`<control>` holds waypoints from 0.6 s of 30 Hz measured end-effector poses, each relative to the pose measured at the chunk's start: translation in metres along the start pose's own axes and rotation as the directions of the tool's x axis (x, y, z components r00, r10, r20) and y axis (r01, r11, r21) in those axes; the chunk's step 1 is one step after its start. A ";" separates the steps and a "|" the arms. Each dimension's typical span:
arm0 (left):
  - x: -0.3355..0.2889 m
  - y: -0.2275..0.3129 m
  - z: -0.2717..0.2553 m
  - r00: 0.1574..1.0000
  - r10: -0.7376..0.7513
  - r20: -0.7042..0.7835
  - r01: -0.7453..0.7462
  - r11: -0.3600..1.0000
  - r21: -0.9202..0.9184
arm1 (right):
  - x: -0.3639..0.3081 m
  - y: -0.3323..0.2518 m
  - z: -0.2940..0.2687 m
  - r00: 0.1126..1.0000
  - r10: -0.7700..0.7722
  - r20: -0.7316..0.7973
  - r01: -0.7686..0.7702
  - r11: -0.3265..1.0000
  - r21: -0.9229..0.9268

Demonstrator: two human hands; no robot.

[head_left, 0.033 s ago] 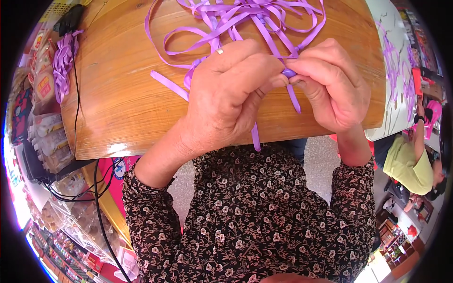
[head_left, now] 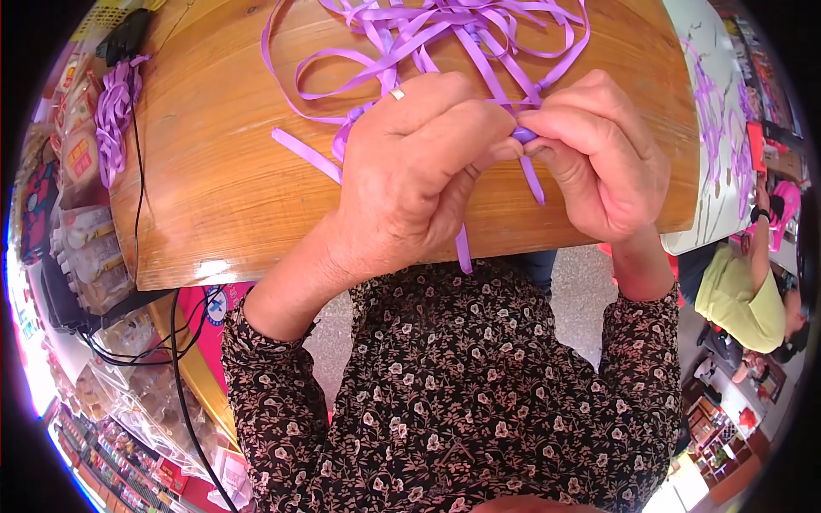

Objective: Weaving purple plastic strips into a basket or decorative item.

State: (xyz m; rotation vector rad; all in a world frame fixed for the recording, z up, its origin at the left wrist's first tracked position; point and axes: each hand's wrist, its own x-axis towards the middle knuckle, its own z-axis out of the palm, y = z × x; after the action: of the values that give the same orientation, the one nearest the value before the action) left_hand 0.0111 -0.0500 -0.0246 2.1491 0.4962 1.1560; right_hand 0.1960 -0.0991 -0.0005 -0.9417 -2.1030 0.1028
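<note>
Both my hands meet over the table's near half, fingertips pinched close together. Between them sits a small shiny purple piece (head_left: 524,134) on a purple ribbon; whether it is a bead or a tight knot, I cannot tell. My left hand (head_left: 419,162) pinches it from the left, thumb and forefinger closed, with a ribbon end (head_left: 463,248) hanging below. My right hand (head_left: 603,154) grips it from the right, and another ribbon end (head_left: 532,178) dangles beside the thumb. Beyond the hands lies a loose tangle of purple ribbon (head_left: 410,43), partly covered by my left hand.
The wooden table (head_left: 222,188) holds a bundle of purple ribbon (head_left: 118,120) and a black cable (head_left: 139,188) at its left edge. Packaged goods (head_left: 85,239) crowd the left. On the right stands a white table (head_left: 684,244) with more ribbon; a person in a yellow-green top (head_left: 742,299) is beside it.
</note>
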 end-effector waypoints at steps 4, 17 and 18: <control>-0.001 -0.005 0.003 0.982 0.185 -0.038 -0.180 0.978 0.109 | -0.002 -0.007 0.004 0.993 0.119 0.008 -0.119 0.989 0.091; 0.002 0.003 0.001 0.984 -0.177 0.020 0.177 0.964 -0.196 | -0.008 -0.014 0.001 0.674 0.573 0.466 -0.676 0.224 0.702; -0.003 -0.010 0.008 0.980 -0.193 -0.049 0.158 0.906 -0.392 | -0.009 -0.012 0.002 0.679 0.571 0.461 -0.672 0.232 0.704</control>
State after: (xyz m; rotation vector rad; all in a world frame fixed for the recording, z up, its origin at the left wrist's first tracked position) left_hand 0.0163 -0.0476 -0.0363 1.6856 0.4462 1.1411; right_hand 0.1910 -0.1132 -0.0029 -1.0649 -1.2607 1.5171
